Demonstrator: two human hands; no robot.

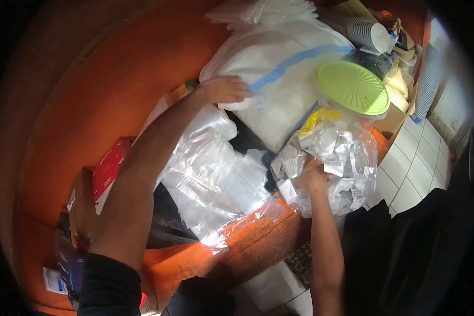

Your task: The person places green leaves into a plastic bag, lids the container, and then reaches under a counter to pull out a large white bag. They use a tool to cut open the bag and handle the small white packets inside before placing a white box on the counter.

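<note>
My left hand (227,89) is closed on the corner of a large white sack (284,68) with a blue stripe. My right hand (313,175) grips a clear plastic bag (361,197) filled with small white printed packets; its fingertips are partly hidden among them. That bag hangs at the front edge of the orange shelf (247,239). Between my arms lies a pile of clear plastic packaging (210,168), partly under the sack. A round container with a light green lid (353,87) stands just beyond the bag of packets.
Stacked cups (371,37) and cartons crowd the far right corner. On the left, a red box (110,167) leans against the curved orange wall (89,100). White floor tiles (411,168) show at right; a dark-clothed knee (200,297) is below.
</note>
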